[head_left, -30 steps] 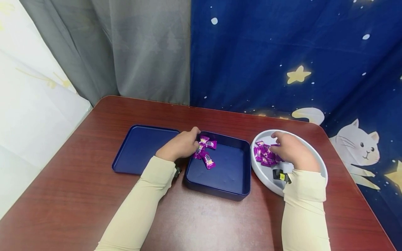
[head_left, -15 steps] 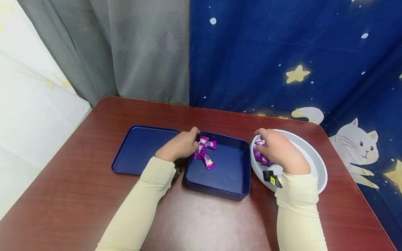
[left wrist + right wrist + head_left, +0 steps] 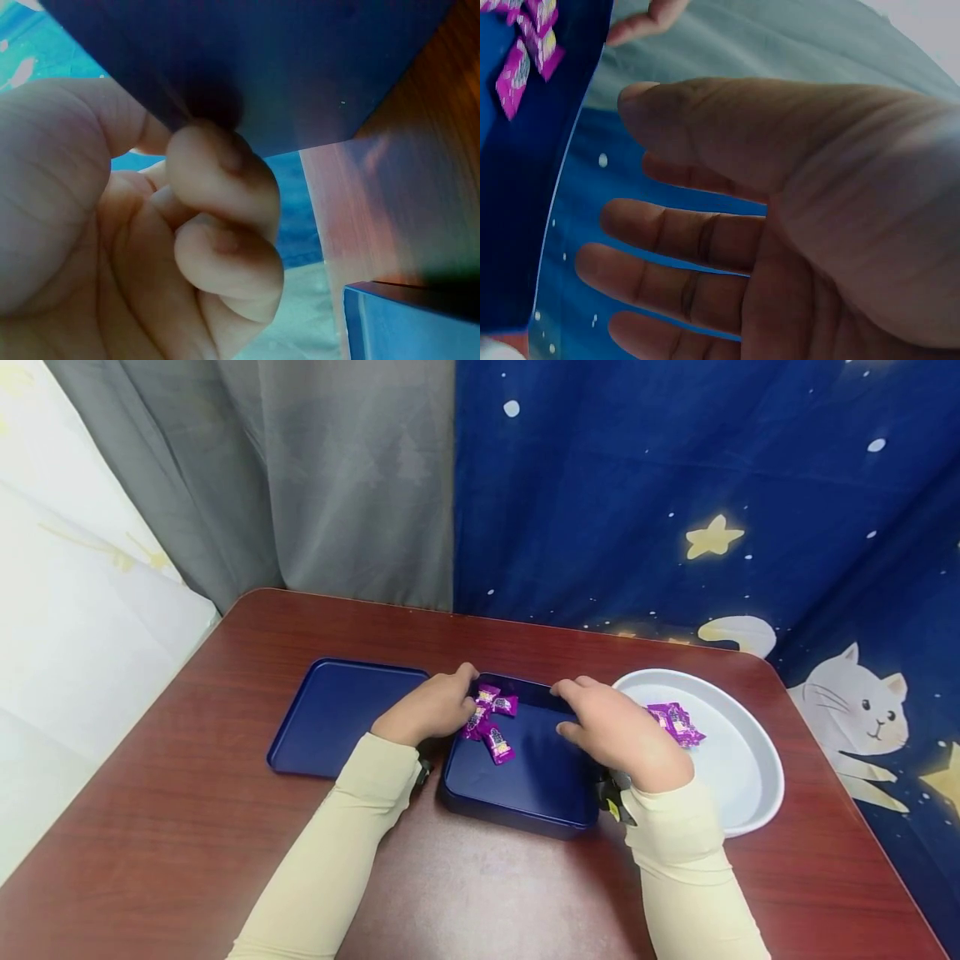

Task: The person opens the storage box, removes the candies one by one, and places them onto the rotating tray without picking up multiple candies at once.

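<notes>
At the left wall of a dark blue box (image 3: 525, 785), my left hand (image 3: 435, 706) grips the upper edge. The left wrist view has its thumb at the rim and its fingers curled against the outer wall (image 3: 300, 67). Several purple-wrapped candies (image 3: 497, 743) lie in the left part of the box. My right hand (image 3: 622, 731) reaches over the box's right side, thumb and fingers apart. In the right wrist view that hand (image 3: 780, 225) has spread, lightly bent fingers with nothing between them. A white round tray (image 3: 768, 777) behind it bears more purple candies (image 3: 678, 724), partly hidden by the hand.
A flat blue lid (image 3: 337, 718) lies left of the box, partly under my left arm. Everything stands on a reddish-brown wooden table (image 3: 187, 760). Grey (image 3: 360, 485) and starry blue curtains (image 3: 600, 510) hang behind its far edge.
My right hand has moved left from over the tray to over the box. The tray's visible candies now lie farther right. My left hand, the box and its candies have stayed in place.
</notes>
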### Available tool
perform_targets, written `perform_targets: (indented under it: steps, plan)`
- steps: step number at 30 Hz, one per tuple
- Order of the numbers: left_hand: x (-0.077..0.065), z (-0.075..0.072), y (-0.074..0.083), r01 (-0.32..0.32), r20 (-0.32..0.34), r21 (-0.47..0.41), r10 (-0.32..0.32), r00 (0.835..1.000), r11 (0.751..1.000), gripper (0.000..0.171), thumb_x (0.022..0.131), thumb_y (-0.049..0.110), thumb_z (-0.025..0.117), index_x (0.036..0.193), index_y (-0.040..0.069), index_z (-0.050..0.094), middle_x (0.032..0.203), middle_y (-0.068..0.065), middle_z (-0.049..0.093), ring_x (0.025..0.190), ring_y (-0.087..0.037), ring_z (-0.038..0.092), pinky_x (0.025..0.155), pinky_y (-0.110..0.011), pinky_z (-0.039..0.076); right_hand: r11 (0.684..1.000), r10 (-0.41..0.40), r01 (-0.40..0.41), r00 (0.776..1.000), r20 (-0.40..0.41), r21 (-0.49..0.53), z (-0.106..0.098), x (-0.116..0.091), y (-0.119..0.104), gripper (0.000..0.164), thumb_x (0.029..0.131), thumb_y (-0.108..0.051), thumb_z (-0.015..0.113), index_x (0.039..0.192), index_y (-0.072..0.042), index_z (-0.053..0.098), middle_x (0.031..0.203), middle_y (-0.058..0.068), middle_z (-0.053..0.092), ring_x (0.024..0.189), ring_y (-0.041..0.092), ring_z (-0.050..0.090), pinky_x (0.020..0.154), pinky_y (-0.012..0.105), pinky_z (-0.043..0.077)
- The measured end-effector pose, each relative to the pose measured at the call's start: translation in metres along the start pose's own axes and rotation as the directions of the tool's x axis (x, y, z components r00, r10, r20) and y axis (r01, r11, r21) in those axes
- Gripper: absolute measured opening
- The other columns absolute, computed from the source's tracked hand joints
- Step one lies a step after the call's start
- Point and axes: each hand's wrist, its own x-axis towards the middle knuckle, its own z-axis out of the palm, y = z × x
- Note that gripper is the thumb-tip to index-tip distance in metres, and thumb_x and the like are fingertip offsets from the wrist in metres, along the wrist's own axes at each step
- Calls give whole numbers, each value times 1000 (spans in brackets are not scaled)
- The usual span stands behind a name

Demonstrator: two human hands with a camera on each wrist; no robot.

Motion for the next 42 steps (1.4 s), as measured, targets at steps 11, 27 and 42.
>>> perform_targets:
  steps: [11, 27, 42]
  plan:
    - [0, 1, 1, 13, -4, 3, -13, 1000, 1000, 42, 92, 17, 48, 132, 8, 39, 105, -12, 63, 81, -20, 57, 82, -41, 49, 990, -126, 130, 989, 75, -56, 20, 13, -22, 45, 84, -24, 69, 124, -7, 56, 108, 11, 61, 95, 23, 58, 87, 42, 50]
    - [1, 0, 2, 12, -1, 14, -12, 1000, 1000, 41, 92, 18, 48, 131, 8, 39, 91, -10, 63, 76, -19, 58, 78, -40, 51, 982, -170, 181, 973, 157, -60, 42, 35, -24, 48, 85, -23, 68, 129, -9, 56, 122, 14, 59, 111, 26, 54, 96, 43, 45]
    - [2, 0, 0, 2, 13, 7, -2, 1000, 1000, 42, 92, 16, 46, 132, 7, 38, 86, -10, 63, 72, -19, 58, 74, -39, 49, 972, -224, 234, 954, 197, -28, 61, 42, -25, 40, 81, -27, 72, 118, -13, 63, 101, 8, 63, 95, 22, 57, 89, 41, 48]
